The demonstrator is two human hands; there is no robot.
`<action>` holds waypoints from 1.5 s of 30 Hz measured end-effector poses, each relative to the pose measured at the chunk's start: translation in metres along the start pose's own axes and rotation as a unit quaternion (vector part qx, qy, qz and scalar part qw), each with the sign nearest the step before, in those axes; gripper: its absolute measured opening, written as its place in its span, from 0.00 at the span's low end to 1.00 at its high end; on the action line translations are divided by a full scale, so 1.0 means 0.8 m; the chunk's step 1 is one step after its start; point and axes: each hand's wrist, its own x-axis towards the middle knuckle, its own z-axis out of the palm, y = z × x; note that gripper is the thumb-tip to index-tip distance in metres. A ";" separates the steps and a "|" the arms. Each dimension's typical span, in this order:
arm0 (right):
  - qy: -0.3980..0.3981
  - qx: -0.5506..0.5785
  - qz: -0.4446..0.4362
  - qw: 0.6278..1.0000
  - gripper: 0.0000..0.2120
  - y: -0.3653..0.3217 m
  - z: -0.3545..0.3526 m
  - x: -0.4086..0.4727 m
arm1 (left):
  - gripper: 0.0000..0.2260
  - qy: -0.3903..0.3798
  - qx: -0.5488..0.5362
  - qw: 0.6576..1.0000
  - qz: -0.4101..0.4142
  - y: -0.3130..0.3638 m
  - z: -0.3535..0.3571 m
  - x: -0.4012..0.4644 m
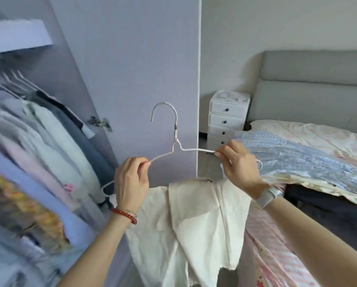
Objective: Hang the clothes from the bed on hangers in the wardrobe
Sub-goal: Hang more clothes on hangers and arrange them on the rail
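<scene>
A white wire hanger [174,139] is held up in front of the open wardrobe door, hook upward. My left hand [131,182] pinches its left shoulder wire and my right hand [238,165] pinches its right shoulder wire. A cream garment [186,224] is folded over the hanger's lower bar and hangs down between my forearms. On the left, the wardrobe [24,154] holds several clothes on hangers, blurred. The bed [318,154] lies on the right with bedding piled on it.
The lilac wardrobe door [132,69] stands open behind the hanger, its hinge [100,122] showing. A small white drawer unit [225,121] stands by the grey headboard [318,85]. A wardrobe shelf [18,36] sits at the upper left. Pink striped bedding [277,255] lies at the lower right.
</scene>
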 end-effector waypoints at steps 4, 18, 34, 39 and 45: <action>-0.090 0.083 -0.110 0.986 0.06 -0.084 0.062 0.017 | 0.07 0.094 0.124 0.987 -0.050 -0.074 -0.077 -0.030; -0.216 0.417 -0.250 0.847 0.08 -0.433 0.256 0.099 | 0.10 0.250 0.358 0.856 -0.279 -0.227 -0.370 -0.066; -0.325 0.606 0.017 0.726 0.19 -0.687 0.352 0.171 | 0.28 0.270 0.605 0.734 -0.149 -0.241 -0.506 0.054; -0.240 0.600 0.152 0.748 0.14 -0.699 0.378 0.179 | 0.32 0.242 0.621 0.729 -0.156 -0.268 -0.535 0.063; -0.220 0.593 0.066 0.772 0.15 -0.701 0.391 0.166 | 0.32 0.260 0.643 0.711 -0.115 -0.298 -0.544 0.061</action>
